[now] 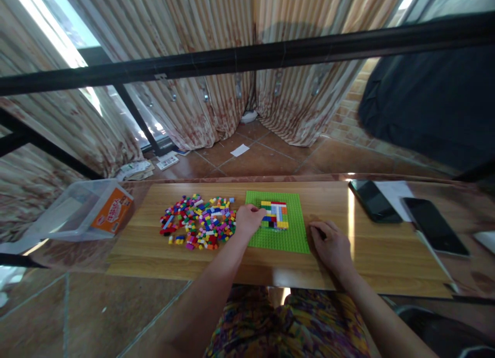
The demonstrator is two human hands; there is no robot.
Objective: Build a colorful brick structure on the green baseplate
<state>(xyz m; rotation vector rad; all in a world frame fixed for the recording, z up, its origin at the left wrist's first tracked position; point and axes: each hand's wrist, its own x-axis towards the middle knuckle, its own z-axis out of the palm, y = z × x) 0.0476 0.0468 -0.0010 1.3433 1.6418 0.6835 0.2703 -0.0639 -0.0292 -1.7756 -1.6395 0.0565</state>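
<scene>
Where the far left end of the bench (143, 262) gives way, a clear plastic box (79, 224) with an orange label (113, 212) stands just beside it. Next comes a broad spread of loose bricks (212, 221) in many colours, lying directly on the wood. To their right, the left hand (251, 217) reaches over the left edge of a green baseplate (296, 224), fingertips drawn together at the left side of a multicoloured brick block (276, 214) on the plate; whether they grip a brick, I cannot tell. The right hand (333, 243) rests just beside the plate's right edge, fingers loosely curled; I cannot tell whether it holds anything. Farther right lie a dark phone (375, 200), white paper (395, 194) and a second dark phone (435, 226).
</scene>
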